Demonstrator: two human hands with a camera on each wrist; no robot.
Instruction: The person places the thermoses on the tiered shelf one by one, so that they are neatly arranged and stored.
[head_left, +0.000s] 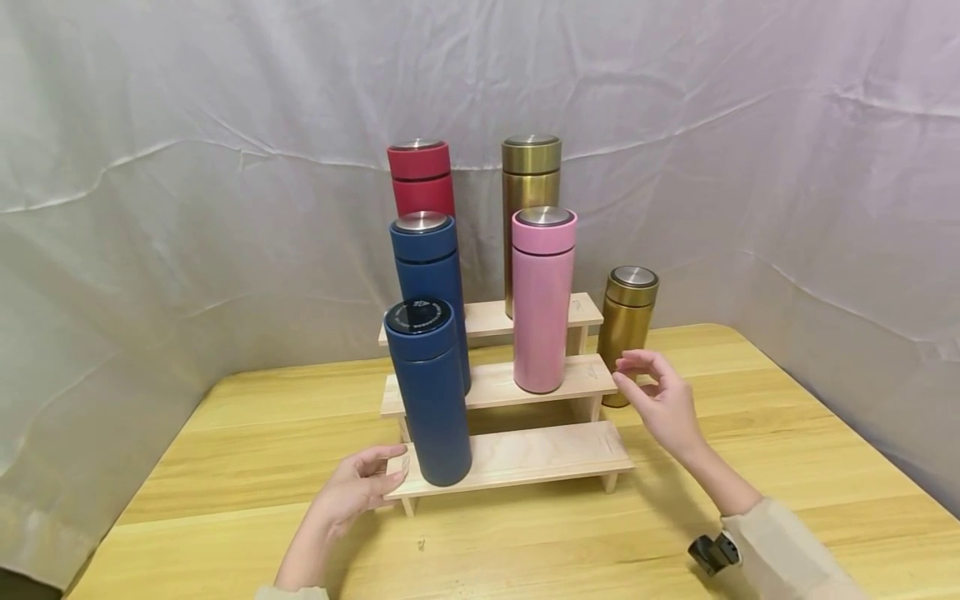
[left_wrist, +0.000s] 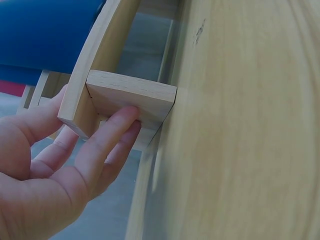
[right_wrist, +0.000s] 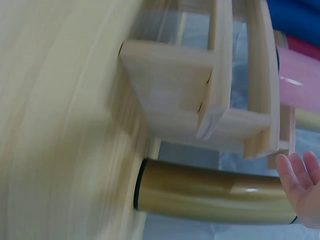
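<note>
A three-step wooden display stand (head_left: 525, 456) stands on the table, with its left end held by my left hand (head_left: 358, 487). In the left wrist view, the thumb lies along the lowest board's end and the fingers (left_wrist: 107, 135) reach the support below. My right hand (head_left: 663, 408), thumb and fingers bent with a gap between, hovers beside the stand's right side, in front of a short gold thermos (head_left: 626, 333). The right wrist view shows its fingertips (right_wrist: 287, 170) near this thermos, holding nothing. A blue thermos with a black lid (head_left: 431, 400) is upright on the lowest step's left.
On the middle step are another blue thermos (head_left: 426, 254) at left and a pink thermos (head_left: 543, 308) at right. The top step bears a red thermos (head_left: 422, 175) and a tall gold thermos (head_left: 531, 167). Grey cloth (head_left: 300, 233) hangs behind the table (head_left: 247, 433).
</note>
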